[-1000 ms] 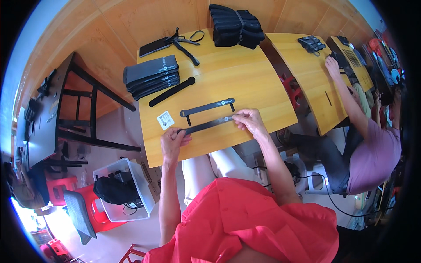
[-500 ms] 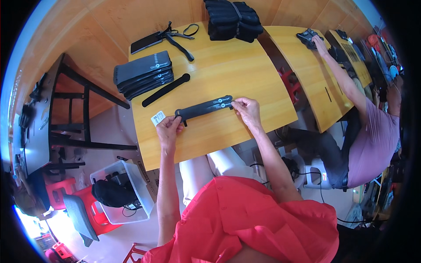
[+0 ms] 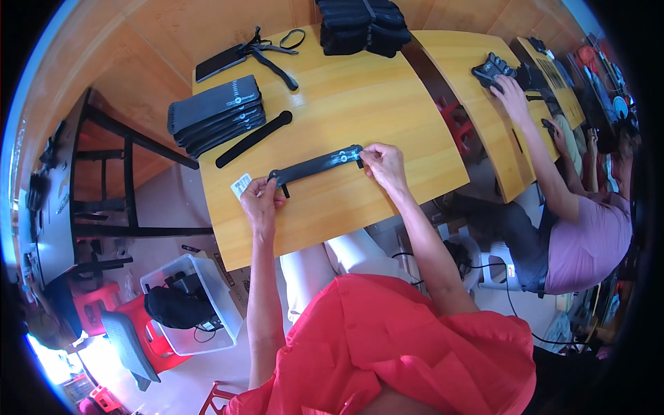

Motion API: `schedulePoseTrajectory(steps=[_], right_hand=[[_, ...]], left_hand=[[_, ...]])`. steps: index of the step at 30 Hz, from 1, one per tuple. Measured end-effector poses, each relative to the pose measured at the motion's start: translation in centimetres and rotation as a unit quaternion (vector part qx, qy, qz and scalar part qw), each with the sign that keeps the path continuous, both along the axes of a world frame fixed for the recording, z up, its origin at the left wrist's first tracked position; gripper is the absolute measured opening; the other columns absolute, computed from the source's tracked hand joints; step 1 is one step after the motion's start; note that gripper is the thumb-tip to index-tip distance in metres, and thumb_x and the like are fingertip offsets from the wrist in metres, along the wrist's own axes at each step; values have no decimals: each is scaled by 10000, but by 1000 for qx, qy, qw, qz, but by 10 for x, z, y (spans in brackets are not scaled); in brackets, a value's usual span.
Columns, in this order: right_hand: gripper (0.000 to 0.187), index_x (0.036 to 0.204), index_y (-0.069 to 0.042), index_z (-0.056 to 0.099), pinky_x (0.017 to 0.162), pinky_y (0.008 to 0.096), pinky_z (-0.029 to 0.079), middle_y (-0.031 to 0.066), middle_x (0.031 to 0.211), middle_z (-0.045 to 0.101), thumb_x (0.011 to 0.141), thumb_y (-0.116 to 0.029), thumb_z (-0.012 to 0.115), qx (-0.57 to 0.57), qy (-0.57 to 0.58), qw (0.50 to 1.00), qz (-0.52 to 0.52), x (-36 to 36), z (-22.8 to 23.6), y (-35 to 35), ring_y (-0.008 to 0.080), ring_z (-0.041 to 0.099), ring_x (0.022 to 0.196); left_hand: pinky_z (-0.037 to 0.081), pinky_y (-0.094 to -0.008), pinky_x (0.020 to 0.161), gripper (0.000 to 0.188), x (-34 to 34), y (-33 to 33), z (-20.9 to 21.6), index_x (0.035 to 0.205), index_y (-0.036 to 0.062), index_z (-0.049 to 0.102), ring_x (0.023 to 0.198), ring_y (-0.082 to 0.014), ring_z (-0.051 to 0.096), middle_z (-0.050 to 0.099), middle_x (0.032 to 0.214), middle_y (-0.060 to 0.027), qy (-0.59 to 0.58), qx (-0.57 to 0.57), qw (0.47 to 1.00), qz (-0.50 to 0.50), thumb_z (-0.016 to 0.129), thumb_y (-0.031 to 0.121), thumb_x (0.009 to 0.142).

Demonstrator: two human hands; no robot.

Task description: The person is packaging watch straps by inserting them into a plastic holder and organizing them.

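Broadly, a yellow wooden table (image 3: 387,104) is filling the middle of the frame, and a second wooden table (image 3: 456,76) is running along its right. At the left edge a dark table (image 3: 59,207) is standing, while at the far right a co-worker in a mauve shirt (image 3: 588,245) is sitting with an arm stretching over the second table. A clear plastic bin (image 3: 220,294) is holding black things at lower left. At top centre a strapped black bundle (image 3: 363,28) is lying near the table's far edge, and a stack of flat black pouches (image 3: 216,114) is sitting at upper left. Near the centre, a dark strip (image 3: 315,164) with pale markings is slanting upward to the right; whether it is touching the wood, I cannot tell. Above its left end a loose black strap (image 3: 254,139) is lying at a steeper slant. The left hand (image 3: 260,200) is pinching the strip's left end between thumb and fingers, and the right hand (image 3: 384,166) is pinching its right end. Just beside the left hand, a white label (image 3: 241,185) is lying partly covered.
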State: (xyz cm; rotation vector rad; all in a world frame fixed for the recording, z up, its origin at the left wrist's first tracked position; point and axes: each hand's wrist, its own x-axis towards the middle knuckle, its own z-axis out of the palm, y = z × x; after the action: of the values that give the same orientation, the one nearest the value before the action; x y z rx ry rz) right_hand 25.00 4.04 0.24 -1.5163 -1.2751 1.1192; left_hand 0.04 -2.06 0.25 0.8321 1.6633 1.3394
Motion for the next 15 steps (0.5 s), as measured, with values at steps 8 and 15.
schedulePoseTrajectory(steps=[8, 15], right_hand=[[105, 735, 35, 638, 392, 230, 423, 62, 559, 594, 761, -66, 623, -30, 4, 999, -28, -4, 2, 2, 99, 545, 419], [112, 748, 39, 638, 345, 218, 408, 63, 576, 597, 769, -71, 634, -52, 11, 998, -42, -5, 3, 3, 97, 548, 418]], left_hand=[[429, -190, 396, 120, 4, 1, 3, 854, -41, 569, 460, -112, 564, 577, 676, -65, 2, -4, 1000, 5, 607, 71, 832], [430, -193, 393, 125, 6, 1, 6, 848, -38, 561, 457, -112, 562, 572, 676, -65, 4, -2, 1000, 17, 619, 70, 824]])
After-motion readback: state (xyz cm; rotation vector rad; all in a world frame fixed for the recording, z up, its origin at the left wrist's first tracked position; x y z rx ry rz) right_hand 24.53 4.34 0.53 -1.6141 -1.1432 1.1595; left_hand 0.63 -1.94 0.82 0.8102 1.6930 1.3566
